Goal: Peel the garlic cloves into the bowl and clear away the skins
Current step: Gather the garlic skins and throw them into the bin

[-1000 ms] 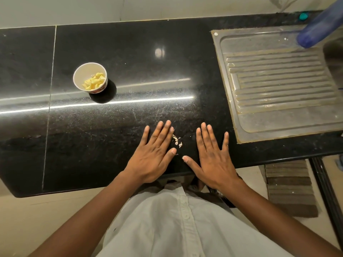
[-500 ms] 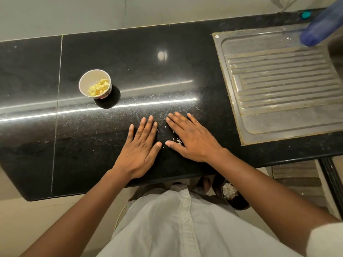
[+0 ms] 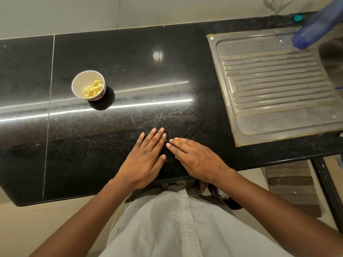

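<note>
A black polished stone bench (image 3: pixel 148 71) runs under a pale wall, with strip-light glare streaking across it. Both hands lie palm down near its front edge. The left hand (image 3: pixel 146 158) has its fingers (image 3: pixel 157 136) straight and close together, pointing away from the person and slightly right. The right hand (image 3: pixel 196 160) is flat too, its fingers (image 3: pixel 178 143) straight and pointing left and away, their tips just beside the left index finger. Neither hand holds anything; both press on the stone.

In the narrow gap between the fingers and thumbs show two or three tiny pale flecks of skin (image 3: pixel 175 157), too small to make out further.

One bowl (image 3: pixel 84 79) stands well away to the left of the left fingers and farther back, upright with its mouth up. It is a small white paper cup with a printed pattern low on its outer wall. Inside, the peeled garlic cloves (image 3: pixel 92 89) are heaped against the side nearest the hands. They are small, oblong and pale yellow, and their long axes lie every way with no common direction. The heap is too crowded to count exactly.

Well to the right of the right fingers and farther back, one ribbed steel drainboard (image 3: pixel 278 115) is set into the bench, its ridges running left to right. One blue bottle (image 3: pixel 313 30) leans above its far corner, beside a teal cap (image 3: pixel 297 18). A white buttoned shirt (image 3: pixel 176 229) fills the foreground.
</note>
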{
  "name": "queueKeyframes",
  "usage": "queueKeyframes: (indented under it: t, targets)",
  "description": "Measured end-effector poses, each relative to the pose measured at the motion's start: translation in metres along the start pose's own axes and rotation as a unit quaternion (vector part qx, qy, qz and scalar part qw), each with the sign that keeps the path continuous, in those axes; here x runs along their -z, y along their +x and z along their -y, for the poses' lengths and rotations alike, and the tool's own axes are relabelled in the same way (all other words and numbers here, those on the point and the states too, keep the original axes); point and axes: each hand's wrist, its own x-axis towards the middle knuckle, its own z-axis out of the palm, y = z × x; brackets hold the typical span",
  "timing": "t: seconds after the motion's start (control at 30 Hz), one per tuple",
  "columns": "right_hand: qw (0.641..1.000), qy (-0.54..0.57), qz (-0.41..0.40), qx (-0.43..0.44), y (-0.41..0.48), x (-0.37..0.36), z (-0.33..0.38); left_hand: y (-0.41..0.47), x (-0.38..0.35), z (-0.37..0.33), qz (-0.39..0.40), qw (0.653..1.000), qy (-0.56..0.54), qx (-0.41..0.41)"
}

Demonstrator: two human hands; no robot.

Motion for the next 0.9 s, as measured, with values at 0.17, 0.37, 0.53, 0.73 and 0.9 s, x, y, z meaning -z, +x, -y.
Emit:
queueKeyframes:
  t: [0.17, 0.37, 0.53, 0.73, 0.9]
  targets:
    - [0.999, -0.029, 0.004, 0.025, 0.006, 0.006, -0.001, 0.009, 0.009, -0.003, -0.066, 0.996, 0.051, -0.013]
    - [0.999, -0.027, -0.003, 0.036, -0.002, 0.011, -0.005, 0.022, 0.008, -0.007, -0.108, 0.993, 0.022, -0.032]
    - [0.998, -0.041, -0.002, 0.043, -0.002, 0.016, -0.007, 0.026, 0.002, -0.006, -0.119, 0.993, -0.001, -0.012]
    - [0.996, -0.066, 0.003, 0.060, 0.001, 0.023, -0.004, 0.025, 0.002, -0.004, -0.124, 0.992, -0.005, -0.018]
    - [0.997, -0.064, 0.011, 0.042, 0.007, 0.018, -0.003, 0.026, 0.004, -0.007, -0.111, 0.994, -0.024, -0.003]
